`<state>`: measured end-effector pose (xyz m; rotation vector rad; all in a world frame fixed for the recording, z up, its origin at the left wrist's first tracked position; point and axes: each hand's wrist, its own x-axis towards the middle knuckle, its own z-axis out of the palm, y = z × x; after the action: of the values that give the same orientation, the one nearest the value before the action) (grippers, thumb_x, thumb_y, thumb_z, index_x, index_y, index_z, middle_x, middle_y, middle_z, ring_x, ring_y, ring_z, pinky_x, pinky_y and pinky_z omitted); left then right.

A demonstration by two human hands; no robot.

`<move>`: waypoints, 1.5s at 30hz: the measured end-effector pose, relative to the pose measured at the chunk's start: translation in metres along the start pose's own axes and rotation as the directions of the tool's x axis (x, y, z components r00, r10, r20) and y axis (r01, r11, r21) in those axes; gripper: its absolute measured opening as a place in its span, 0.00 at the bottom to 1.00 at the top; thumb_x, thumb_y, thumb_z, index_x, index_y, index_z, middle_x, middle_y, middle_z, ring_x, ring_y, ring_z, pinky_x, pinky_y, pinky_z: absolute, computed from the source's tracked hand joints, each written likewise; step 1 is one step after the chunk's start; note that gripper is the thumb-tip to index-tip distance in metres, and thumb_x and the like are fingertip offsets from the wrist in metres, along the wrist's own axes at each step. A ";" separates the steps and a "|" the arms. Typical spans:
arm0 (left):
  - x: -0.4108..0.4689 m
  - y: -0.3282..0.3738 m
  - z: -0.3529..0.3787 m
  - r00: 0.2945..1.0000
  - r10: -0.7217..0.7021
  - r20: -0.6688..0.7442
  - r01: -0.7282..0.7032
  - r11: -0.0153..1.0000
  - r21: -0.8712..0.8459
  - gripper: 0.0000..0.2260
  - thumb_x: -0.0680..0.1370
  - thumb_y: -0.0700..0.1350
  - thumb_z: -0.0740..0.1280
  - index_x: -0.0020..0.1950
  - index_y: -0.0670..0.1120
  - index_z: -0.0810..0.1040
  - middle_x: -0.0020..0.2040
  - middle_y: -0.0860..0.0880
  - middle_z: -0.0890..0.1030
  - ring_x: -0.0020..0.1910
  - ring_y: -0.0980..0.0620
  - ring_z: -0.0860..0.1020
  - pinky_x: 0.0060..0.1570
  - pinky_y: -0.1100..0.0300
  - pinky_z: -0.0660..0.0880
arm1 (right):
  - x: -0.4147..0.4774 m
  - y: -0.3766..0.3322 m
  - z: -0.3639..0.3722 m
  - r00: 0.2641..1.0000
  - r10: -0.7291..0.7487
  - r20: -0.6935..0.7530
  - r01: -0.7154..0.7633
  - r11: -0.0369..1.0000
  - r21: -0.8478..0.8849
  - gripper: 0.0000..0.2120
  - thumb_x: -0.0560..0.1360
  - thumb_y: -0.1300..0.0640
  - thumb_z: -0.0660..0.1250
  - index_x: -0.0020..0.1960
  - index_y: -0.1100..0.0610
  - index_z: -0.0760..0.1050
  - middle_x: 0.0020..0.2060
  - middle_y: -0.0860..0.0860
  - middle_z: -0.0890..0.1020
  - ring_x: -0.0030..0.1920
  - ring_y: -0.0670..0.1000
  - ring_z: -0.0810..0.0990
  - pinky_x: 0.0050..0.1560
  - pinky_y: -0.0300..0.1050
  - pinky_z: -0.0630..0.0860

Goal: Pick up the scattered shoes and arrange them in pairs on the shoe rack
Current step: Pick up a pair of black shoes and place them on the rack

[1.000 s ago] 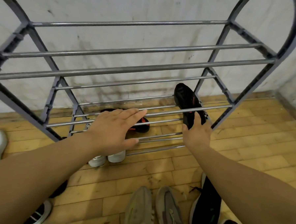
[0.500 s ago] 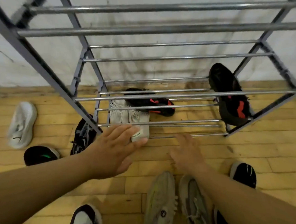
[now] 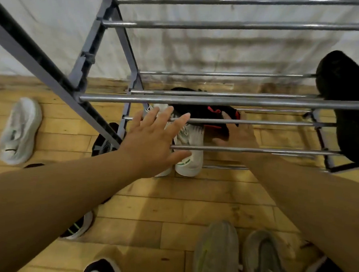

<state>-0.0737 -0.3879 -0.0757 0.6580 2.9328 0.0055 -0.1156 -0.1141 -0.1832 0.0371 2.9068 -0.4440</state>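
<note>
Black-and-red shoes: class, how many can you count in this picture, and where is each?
2. One black-and-red shoe lies low in the rack behind the white pair, by the right hand; the other sits at the rack's right end. Others may be hidden.

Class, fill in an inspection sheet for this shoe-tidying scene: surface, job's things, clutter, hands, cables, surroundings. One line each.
Surface: wooden plank floor, worn, shadowed near the rack.
Job's things: metal shoe rack; white pair side by side at its bottom; black-and-red shoe behind them; black shoe on the rack's right end.
Clutter: white shoe loose on the left; grey pair and dark shoes near the bottom edge.
Hands: left hand open, fingers spread over the white pair; right hand reaching to the black-and-red shoe, grip unclear.
Cables: nothing seen.
Surroundings: stained white wall.
</note>
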 end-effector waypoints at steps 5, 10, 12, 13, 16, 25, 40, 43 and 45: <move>-0.001 0.001 0.000 1.000 -0.004 -0.028 0.005 1.000 0.010 0.39 0.74 0.76 0.43 0.82 0.61 0.44 0.83 0.45 0.54 0.82 0.41 0.51 0.76 0.36 0.50 | 0.017 0.005 0.017 0.999 -0.007 -0.050 0.006 1.000 -0.021 0.37 0.77 0.46 0.69 0.82 0.47 0.58 0.77 0.61 0.63 0.77 0.64 0.61 0.76 0.60 0.62; 0.000 0.003 0.001 1.000 -0.004 -0.027 0.004 1.000 0.006 0.39 0.74 0.76 0.42 0.82 0.61 0.44 0.83 0.46 0.55 0.81 0.41 0.52 0.76 0.35 0.50 | 0.021 0.012 0.017 0.993 0.011 -0.113 -0.025 0.993 -0.120 0.28 0.77 0.43 0.65 0.75 0.49 0.70 0.63 0.60 0.77 0.61 0.62 0.77 0.60 0.59 0.76; 0.000 0.003 0.001 0.999 -0.005 -0.034 0.005 1.000 -0.002 0.38 0.75 0.76 0.43 0.82 0.61 0.44 0.83 0.46 0.55 0.81 0.41 0.52 0.77 0.35 0.49 | 0.004 0.015 0.013 0.992 0.004 -0.123 -0.027 0.982 -0.185 0.29 0.79 0.41 0.64 0.77 0.49 0.67 0.64 0.61 0.75 0.60 0.63 0.76 0.58 0.58 0.74; 0.000 0.003 0.002 0.999 -0.006 -0.038 0.005 1.000 -0.003 0.38 0.75 0.76 0.44 0.82 0.61 0.44 0.83 0.46 0.55 0.82 0.41 0.52 0.77 0.35 0.49 | -0.010 0.015 0.010 0.993 0.027 -0.115 -0.048 0.981 -0.189 0.29 0.79 0.38 0.60 0.78 0.47 0.65 0.65 0.60 0.74 0.58 0.63 0.75 0.57 0.56 0.72; 0.000 0.003 0.003 0.999 -0.001 -0.049 0.001 1.000 0.002 0.38 0.76 0.76 0.46 0.82 0.61 0.44 0.83 0.46 0.56 0.82 0.41 0.52 0.77 0.36 0.49 | -0.061 0.015 0.001 0.993 0.114 -0.044 -0.112 0.993 0.050 0.32 0.77 0.32 0.57 0.79 0.42 0.63 0.66 0.57 0.75 0.62 0.62 0.73 0.61 0.56 0.74; -0.004 0.006 0.001 0.999 -0.040 -0.022 0.041 0.999 0.008 0.39 0.75 0.76 0.45 0.82 0.60 0.44 0.83 0.46 0.54 0.81 0.40 0.52 0.77 0.36 0.48 | -0.200 0.001 -0.009 0.986 0.157 0.055 -0.167 0.920 0.354 0.36 0.76 0.39 0.70 0.80 0.43 0.62 0.69 0.46 0.76 0.67 0.51 0.73 0.67 0.52 0.73; -0.063 0.090 -0.085 0.968 0.136 0.213 -0.054 0.935 -0.350 0.37 0.80 0.70 0.53 0.82 0.60 0.40 0.84 0.51 0.44 0.82 0.47 0.45 0.78 0.47 0.50 | -0.294 0.002 -0.234 0.999 -0.032 -0.043 0.041 0.969 0.243 0.25 0.68 0.43 0.80 0.62 0.33 0.76 0.49 0.30 0.77 0.50 0.28 0.75 0.41 0.24 0.72; -0.064 0.106 -0.087 0.970 0.185 0.160 -0.110 0.914 -0.391 0.36 0.80 0.69 0.53 0.82 0.62 0.39 0.84 0.52 0.47 0.82 0.50 0.47 0.78 0.50 0.52 | -0.299 0.000 -0.234 0.993 -0.056 -0.102 0.081 0.963 0.258 0.21 0.69 0.45 0.79 0.60 0.35 0.78 0.48 0.29 0.76 0.54 0.27 0.72 0.46 0.23 0.70; -0.059 0.112 -0.086 0.974 0.189 0.124 -0.122 0.901 -0.417 0.35 0.81 0.68 0.54 0.82 0.62 0.39 0.83 0.53 0.50 0.82 0.51 0.49 0.78 0.50 0.54 | -0.297 0.000 -0.233 0.986 -0.091 -0.137 0.125 0.955 0.270 0.21 0.69 0.47 0.80 0.53 0.29 0.74 0.47 0.28 0.76 0.54 0.27 0.73 0.48 0.23 0.70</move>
<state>0.0154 -0.3099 0.0210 0.7758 2.5919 0.5398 0.1303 -0.0430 0.0946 -0.0562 2.9510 -0.8977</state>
